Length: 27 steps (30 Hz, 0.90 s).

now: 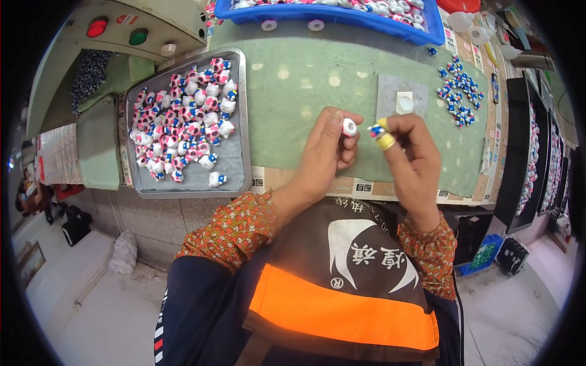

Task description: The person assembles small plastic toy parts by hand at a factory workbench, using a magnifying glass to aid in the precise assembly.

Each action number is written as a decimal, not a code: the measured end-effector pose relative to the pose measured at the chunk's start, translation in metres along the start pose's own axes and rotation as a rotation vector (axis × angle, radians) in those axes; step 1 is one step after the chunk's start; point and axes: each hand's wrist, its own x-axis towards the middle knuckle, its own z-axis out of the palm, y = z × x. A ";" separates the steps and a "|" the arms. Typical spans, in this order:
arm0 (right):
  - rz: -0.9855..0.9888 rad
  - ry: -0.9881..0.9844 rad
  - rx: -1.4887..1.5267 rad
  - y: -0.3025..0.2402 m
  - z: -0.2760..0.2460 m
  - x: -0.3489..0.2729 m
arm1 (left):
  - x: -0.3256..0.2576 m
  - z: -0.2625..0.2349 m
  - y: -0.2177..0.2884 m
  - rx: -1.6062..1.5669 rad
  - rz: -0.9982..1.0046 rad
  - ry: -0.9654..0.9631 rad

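Between the fingers of my left hand [325,146] is a small white and pink toy head [349,127], its round opening facing up. My right hand [414,160] pinches a tiny blue and white toy body [375,130] between thumb and forefinger, both wrapped in yellow tape. The body is a short way right of the head, apart from it. Just beyond my right hand, a white pad with a round, pale, shiny patch [404,102] lies on a grey plate [386,91]. Farther right is a loose scatter of blue toy bodies [461,91].
At left, a metal tray [245,131] holds many pink and white toy figures [189,116]. A blue bin [293,16] of white and pink parts stands at the far edge, with two white pieces [315,25] before it. Black trays [519,152] of figures stand at right. Green cloth [287,97] covers the table.
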 end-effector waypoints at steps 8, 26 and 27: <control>-0.026 0.047 0.019 -0.003 0.025 -0.009 | 0.000 0.001 -0.013 0.196 0.204 0.000; -0.158 0.137 -0.068 0.018 0.042 -0.019 | -0.004 0.002 -0.017 0.589 0.491 0.078; -0.161 0.142 -0.068 0.019 0.040 -0.019 | -0.004 0.000 -0.017 0.592 0.480 0.054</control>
